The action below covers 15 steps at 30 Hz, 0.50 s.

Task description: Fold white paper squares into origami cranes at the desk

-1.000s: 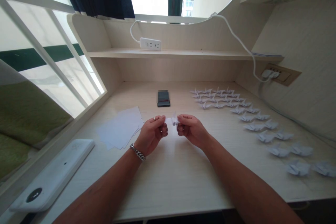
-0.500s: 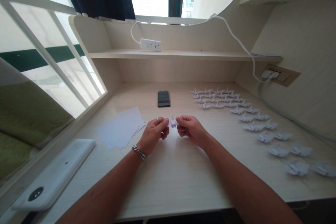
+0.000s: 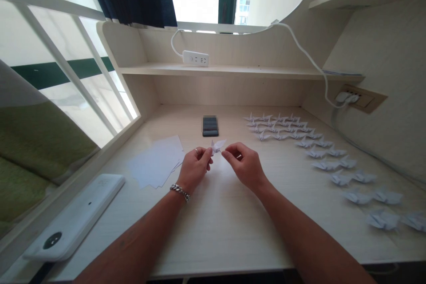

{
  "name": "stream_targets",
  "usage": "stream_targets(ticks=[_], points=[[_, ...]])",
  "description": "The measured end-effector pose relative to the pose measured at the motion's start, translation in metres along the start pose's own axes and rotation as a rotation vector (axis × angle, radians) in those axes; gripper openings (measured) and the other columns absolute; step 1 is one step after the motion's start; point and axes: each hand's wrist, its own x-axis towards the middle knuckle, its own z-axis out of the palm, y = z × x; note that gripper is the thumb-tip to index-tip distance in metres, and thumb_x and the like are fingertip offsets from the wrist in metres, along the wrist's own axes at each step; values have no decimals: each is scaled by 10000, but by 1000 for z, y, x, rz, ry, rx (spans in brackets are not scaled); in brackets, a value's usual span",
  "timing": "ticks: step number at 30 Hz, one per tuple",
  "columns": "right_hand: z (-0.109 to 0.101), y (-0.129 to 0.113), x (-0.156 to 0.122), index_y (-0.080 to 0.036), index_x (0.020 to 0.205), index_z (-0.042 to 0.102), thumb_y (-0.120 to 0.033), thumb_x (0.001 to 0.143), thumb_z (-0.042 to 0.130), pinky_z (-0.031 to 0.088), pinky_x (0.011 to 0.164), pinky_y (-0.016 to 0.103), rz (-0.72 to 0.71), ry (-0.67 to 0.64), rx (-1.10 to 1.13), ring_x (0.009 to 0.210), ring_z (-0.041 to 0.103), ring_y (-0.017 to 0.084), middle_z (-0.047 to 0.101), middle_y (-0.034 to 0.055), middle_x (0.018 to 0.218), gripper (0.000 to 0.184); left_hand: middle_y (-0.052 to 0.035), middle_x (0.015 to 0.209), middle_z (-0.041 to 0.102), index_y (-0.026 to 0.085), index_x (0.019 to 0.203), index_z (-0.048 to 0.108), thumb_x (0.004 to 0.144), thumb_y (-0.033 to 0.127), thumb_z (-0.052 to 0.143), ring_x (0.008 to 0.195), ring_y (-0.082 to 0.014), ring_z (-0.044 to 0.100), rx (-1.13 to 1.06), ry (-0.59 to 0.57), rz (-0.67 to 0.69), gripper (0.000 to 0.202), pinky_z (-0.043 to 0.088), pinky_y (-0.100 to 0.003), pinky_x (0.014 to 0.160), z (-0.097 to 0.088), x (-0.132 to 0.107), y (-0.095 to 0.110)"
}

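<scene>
A small white paper crane is held over the middle of the desk, its wings spread. My left hand, with a ring and a chain bracelet, pinches the crane's left side between thumb and forefinger. On the other side, the thumb and forefinger of my right hand are pinched together at a small pointed tip of the same crane. Left of my left hand lie loose white paper sheets in an overlapping pile. To the right, folded white paper cranes stand in rows along the desk.
A dark phone-like object lies beyond my hands. The long white device rests at the left edge. On the back shelf is a power strip; its white cable runs to the wall socket.
The crane has turned, so its wings now point up and right. My right hand has shifted from the wing to a small tip lower down. The view has moved slightly left.
</scene>
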Motion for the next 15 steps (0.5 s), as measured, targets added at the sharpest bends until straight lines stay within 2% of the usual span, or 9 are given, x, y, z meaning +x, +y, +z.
stream_targets(ticks=[3, 6, 12, 15], points=[[6, -2, -4, -216, 839, 649, -377, 802, 651, 443, 629, 296, -49, -40, -61, 625, 571, 157, 673, 37, 775, 165, -10, 574, 609, 157, 692, 603, 797, 452, 614, 469, -105, 501, 19, -45, 23, 313, 389, -234, 475, 1, -1, 1], [7, 0, -3, -222, 860, 642, -378, 808, 642, 442, 614, 293, -27, -17, -72, 622, 580, 162, 677, 38, 771, 165, -7, 568, 604, 160, 698, 613, 810, 441, 600, 481, -112, 506, 43, -97, 37, 303, 395, -237, 488, 2, -3, 2], [4, 5, 0, -218, 768, 649, -348, 831, 601, 437, 660, 304, -35, 0, -126, 654, 584, 174, 680, 40, 757, 152, -9, 550, 600, 166, 663, 621, 812, 446, 597, 477, -114, 508, 59, -146, 71, 318, 386, -237, 492, 2, -4, 3], [2, 6, 2, -212, 753, 648, -343, 826, 595, 437, 667, 303, -19, 56, -139, 660, 589, 179, 680, 40, 743, 159, -10, 562, 605, 164, 666, 621, 799, 438, 615, 477, -113, 506, 58, -158, 71, 304, 387, -237, 493, 2, -5, 4]])
